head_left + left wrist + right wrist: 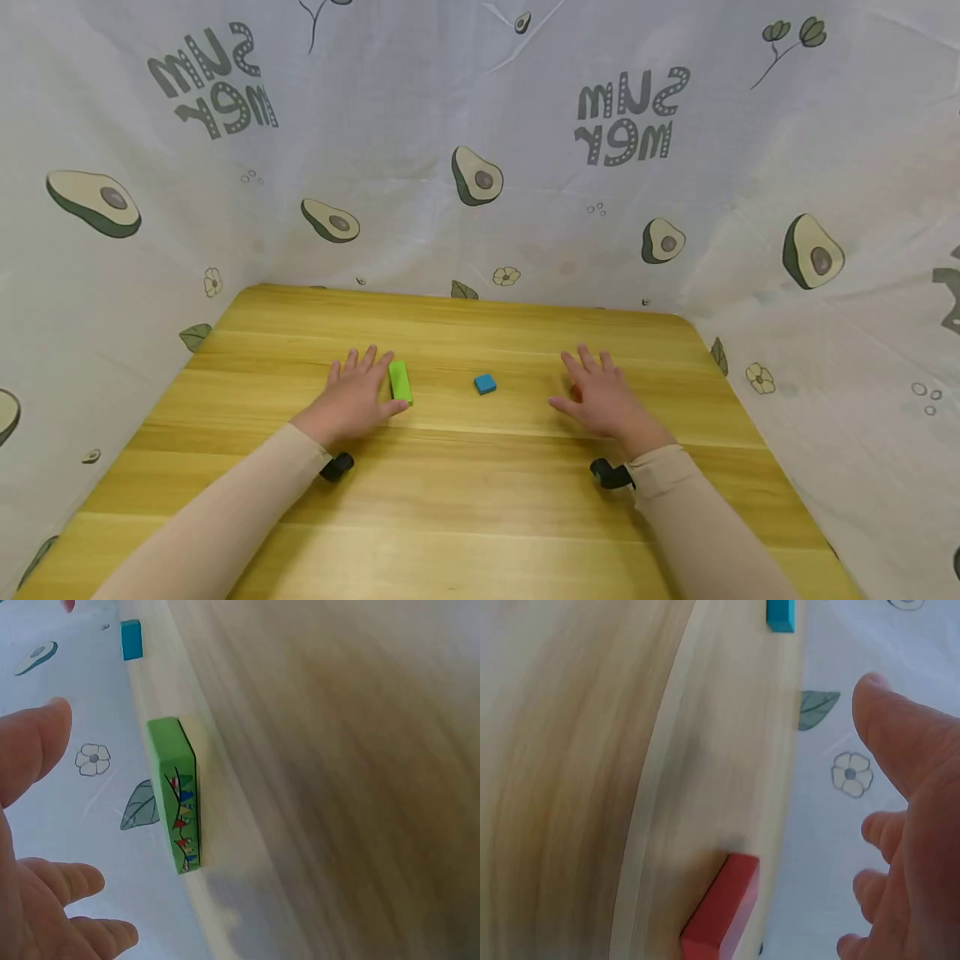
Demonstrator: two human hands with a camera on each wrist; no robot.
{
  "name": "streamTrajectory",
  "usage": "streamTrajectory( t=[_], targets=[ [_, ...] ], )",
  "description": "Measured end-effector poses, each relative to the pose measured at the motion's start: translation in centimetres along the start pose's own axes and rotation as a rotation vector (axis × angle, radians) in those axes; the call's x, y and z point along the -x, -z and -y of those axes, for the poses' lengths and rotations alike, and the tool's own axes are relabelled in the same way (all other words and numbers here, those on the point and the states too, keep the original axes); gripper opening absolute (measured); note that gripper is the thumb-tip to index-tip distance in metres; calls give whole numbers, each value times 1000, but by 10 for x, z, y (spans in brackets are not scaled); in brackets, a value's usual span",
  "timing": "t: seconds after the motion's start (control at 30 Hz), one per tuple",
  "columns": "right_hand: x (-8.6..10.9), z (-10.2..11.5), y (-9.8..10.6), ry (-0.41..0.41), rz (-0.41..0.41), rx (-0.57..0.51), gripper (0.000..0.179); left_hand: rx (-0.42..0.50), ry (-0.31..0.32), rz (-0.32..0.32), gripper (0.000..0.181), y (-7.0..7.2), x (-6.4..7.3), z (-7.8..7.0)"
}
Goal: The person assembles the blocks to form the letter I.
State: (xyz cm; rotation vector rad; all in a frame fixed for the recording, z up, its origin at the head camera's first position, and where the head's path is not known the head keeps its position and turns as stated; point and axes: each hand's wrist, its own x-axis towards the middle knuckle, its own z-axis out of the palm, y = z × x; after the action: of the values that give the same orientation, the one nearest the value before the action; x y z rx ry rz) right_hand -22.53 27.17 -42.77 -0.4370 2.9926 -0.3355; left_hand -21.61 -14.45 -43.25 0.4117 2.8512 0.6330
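A long bright-green block (401,382) lies on the wooden table, its printed side with small coloured flags facing the left wrist view. Just left of it and over the table is my left hand (352,402), fingers spread, holding nothing. The thumb reaches near the block's close end in the head view. A small blue block (485,383) lies between the two hands. My right hand (606,403) hovers with loosely extended fingers and holds nothing. Below it, in the right wrist view, lies a red block (724,907), mostly hidden by the hand in the head view.
The wood-grain table (465,517) has rounded far corners. A pale cloth (405,125) with avocado prints and lettering hangs behind it and along both sides. Black wrist devices (609,474) sit under both forearms.
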Motion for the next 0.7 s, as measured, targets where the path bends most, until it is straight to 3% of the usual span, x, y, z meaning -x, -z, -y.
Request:
streamTrajectory(
  t=[0.3, 0.7],
  targets=[
    [-1, -28, 4, 28, 54, -24, 73, 56, 2, 30, 91, 0, -11, 17],
    [2, -47, 6, 61, 81, -10, 69, 63, 15, 59, 93, 1, -17, 26]
  ],
)
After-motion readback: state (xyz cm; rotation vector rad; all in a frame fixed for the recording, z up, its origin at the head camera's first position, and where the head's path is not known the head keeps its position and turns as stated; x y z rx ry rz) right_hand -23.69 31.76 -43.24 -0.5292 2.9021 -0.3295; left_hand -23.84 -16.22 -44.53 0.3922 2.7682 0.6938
